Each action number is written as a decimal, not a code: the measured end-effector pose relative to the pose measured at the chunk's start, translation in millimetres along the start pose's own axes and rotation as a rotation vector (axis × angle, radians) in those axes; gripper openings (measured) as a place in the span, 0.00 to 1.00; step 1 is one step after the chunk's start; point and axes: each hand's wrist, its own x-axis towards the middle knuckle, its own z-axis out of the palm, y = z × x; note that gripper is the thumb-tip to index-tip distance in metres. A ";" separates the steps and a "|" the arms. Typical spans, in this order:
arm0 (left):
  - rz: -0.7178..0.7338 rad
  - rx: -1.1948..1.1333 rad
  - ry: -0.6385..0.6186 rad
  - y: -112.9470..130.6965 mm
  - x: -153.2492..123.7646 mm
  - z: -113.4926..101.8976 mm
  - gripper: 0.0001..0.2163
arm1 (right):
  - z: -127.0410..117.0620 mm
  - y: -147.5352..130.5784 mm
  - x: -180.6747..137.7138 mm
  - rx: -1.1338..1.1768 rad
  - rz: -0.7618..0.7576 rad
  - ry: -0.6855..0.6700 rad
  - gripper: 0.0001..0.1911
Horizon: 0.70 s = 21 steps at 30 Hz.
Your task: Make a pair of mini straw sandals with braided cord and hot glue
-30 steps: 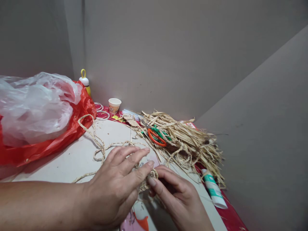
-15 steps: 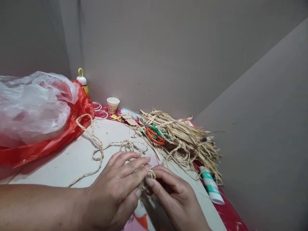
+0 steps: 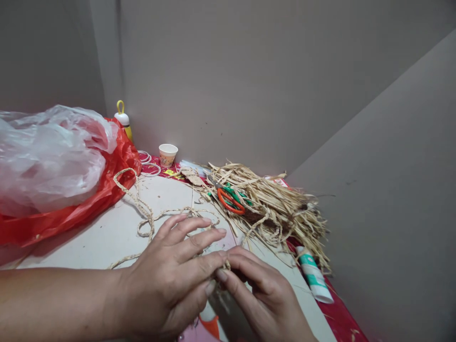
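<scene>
My left hand (image 3: 171, 280) lies over a small coil of braided straw cord, its fingers spread and pressing down on it. My right hand (image 3: 261, 294) meets it from the right, fingers curled and pinched on the same coil, which is almost hidden between the fingertips. The loose braided cord (image 3: 142, 209) runs from my hands across the white tabletop (image 3: 107, 237) toward the red bag. A pile of raw straw strips (image 3: 274, 204) lies beyond my right hand, with orange and green scissors (image 3: 231, 199) on it.
A red plastic bag (image 3: 89, 204) with a clear bag (image 3: 50, 156) on top fills the left. A paper cup (image 3: 167, 154), white rings (image 3: 149, 166) and a yellow-capped bottle (image 3: 123, 118) stand by the back wall. A green-and-white glue tube (image 3: 313, 280) lies at the right on the red cloth.
My left fingers have spread and slid further over the coil, covering more of it. My right fingers have pressed in closer. The cord on the table has barely shifted.
</scene>
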 end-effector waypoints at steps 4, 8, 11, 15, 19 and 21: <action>-0.011 -0.062 0.014 0.7 -1.0 1.8 0.20 | 2.0 1.0 -1.1 0.030 0.014 -0.005 0.08; -0.043 -0.103 -0.047 -0.1 -3.3 0.0 0.25 | -3.4 -1.6 -0.1 0.073 0.077 0.034 0.08; -0.071 -0.134 0.008 2.0 -5.3 -6.8 0.35 | -9.7 -3.2 0.2 0.094 0.136 0.138 0.06; -0.314 -0.350 0.268 6.3 -5.2 -11.1 0.29 | -11.0 0.9 -1.5 0.230 0.235 0.365 0.03; -0.762 -0.770 0.258 5.1 1.6 -0.8 0.06 | -5.4 8.0 -3.8 0.511 0.364 0.581 0.05; -0.935 -1.069 0.073 3.3 5.0 7.2 0.11 | -0.8 10.5 -5.4 0.600 0.392 0.648 0.08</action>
